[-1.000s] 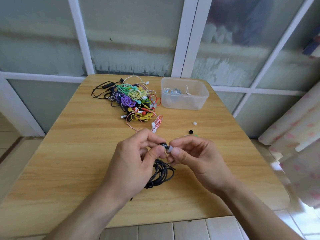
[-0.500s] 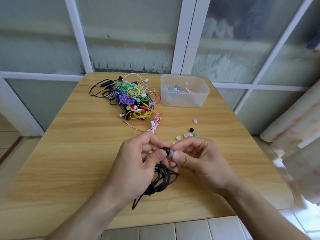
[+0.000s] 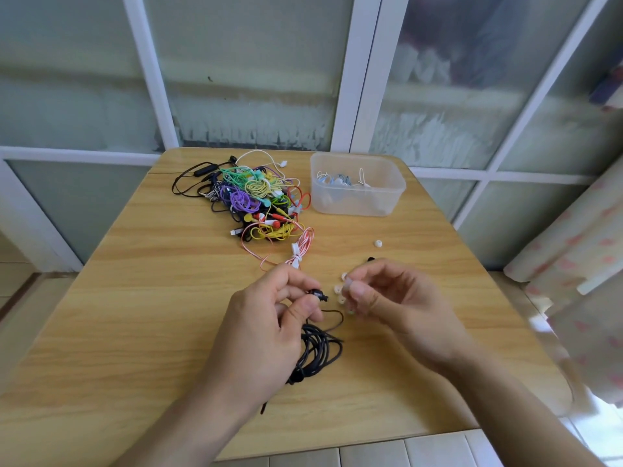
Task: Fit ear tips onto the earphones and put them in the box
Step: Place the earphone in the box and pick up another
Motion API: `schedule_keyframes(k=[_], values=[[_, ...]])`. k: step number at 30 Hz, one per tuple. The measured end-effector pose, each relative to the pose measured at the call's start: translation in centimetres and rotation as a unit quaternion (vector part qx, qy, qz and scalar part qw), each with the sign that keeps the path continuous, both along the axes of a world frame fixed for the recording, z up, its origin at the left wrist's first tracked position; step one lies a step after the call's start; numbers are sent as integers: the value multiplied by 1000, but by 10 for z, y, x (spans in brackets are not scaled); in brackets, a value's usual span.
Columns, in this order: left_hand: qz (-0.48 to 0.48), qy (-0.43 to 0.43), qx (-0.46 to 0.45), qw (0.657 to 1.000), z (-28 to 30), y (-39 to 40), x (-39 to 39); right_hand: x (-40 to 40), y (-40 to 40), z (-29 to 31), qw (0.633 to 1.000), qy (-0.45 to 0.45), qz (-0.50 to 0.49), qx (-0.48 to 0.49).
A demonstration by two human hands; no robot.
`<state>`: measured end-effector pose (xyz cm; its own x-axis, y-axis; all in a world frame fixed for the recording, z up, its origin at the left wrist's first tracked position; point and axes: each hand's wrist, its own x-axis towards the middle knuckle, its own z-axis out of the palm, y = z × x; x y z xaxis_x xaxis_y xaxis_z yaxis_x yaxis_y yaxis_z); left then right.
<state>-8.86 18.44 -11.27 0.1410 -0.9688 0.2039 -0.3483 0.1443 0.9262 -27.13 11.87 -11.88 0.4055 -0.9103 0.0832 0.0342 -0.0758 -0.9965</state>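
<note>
Black earbud sits pinched in left hand, now pulled apart from right hand, which pinches what looks like a pale ear tip. Fit not done; retry likely. Box far beyond both.

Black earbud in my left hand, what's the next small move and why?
Probably bring the right hand back to the black earbud and push on the pale ear tip it pinches. The left hand holds the earbud with its nozzle bare, and there is a gap between the two.
</note>
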Motion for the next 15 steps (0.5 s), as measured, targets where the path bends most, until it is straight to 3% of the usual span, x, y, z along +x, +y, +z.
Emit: schedule_keyframes(k=[1, 3, 6, 9, 12, 15], values=[[5, -6, 1, 1000, -1, -1, 0, -5, -5, 3, 995, 77, -49, -37], [11, -16, 1, 1000, -3, -3, -1, -16, -17, 4, 944, 272, -138, -129], [10, -15, 4, 1000, -4, -5, -4, -21, -29, 4, 876, 421, -139, -189], [5, -14, 9, 1000, -4, -7, -6, -19, -34, 4, 854, 468, -101, -206], [3, -15, 8, 1000, -4, -10, -5, -21, -47, 8, 864, 427, -165, -208], [2, -14, 6, 1000, -4, -12, -5, -18, -63, 9, 853, 449, -191, -187]])
